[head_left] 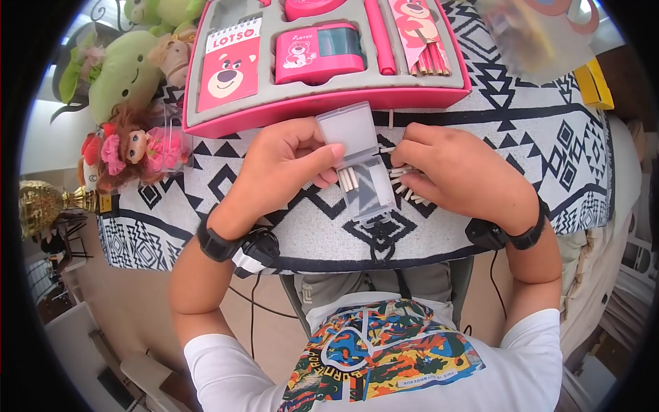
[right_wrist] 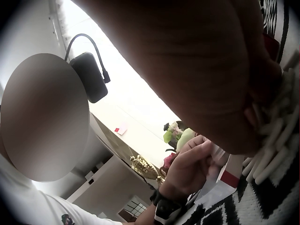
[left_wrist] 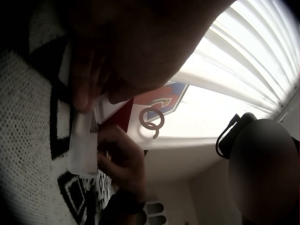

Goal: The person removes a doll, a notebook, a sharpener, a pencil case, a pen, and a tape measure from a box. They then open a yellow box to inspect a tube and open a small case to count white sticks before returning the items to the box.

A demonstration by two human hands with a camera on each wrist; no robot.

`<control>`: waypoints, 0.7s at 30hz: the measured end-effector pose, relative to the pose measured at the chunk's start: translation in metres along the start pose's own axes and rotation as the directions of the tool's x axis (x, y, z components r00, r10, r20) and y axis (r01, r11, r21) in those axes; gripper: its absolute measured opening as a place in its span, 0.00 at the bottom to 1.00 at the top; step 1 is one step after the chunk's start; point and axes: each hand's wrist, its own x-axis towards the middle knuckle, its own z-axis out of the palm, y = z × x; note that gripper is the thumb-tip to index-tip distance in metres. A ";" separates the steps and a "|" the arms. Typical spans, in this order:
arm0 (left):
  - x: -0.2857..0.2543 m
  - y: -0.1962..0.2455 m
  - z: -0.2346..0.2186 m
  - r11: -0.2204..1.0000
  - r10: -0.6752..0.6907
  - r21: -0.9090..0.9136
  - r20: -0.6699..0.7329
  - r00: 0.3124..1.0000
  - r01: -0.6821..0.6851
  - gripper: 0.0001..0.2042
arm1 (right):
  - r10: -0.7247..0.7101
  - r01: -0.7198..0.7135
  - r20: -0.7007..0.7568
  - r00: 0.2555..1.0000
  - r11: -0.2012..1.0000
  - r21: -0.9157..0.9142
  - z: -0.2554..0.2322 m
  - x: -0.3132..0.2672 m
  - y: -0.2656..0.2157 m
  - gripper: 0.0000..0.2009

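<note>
My left hand grips a clear plastic case by its raised lid, thumb on the front of the lid. Several short white sticks lie side by side at the left end of the case, and the rest of its floor shows the cloth pattern through. Just right of the case, my right hand reaches down with bent fingers into a loose pile of white sticks, some of them between thumb and fingers. The palm hides part of this pile in the right wrist view.
A pink stationery box with a notepad, pencils and other items in its tray stands behind the hands. Dolls and a green plush toy sit at left. A yellow box lies far right on the patterned cloth.
</note>
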 end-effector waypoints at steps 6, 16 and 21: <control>0.000 0.000 0.000 1.000 -0.013 0.016 -0.008 1.000 0.013 0.10 | -0.027 0.027 0.017 0.999 0.999 0.036 0.001 0.001 0.006 0.05; 0.001 0.001 0.002 1.000 -0.006 -0.014 -0.012 1.000 0.006 0.10 | -0.239 0.265 -0.183 0.954 0.955 0.132 0.002 0.009 0.004 0.08; 0.001 -0.003 0.000 1.000 0.003 0.005 0.002 1.000 -0.003 0.10 | -0.333 0.346 -0.179 0.926 0.937 0.047 0.015 0.017 0.001 0.11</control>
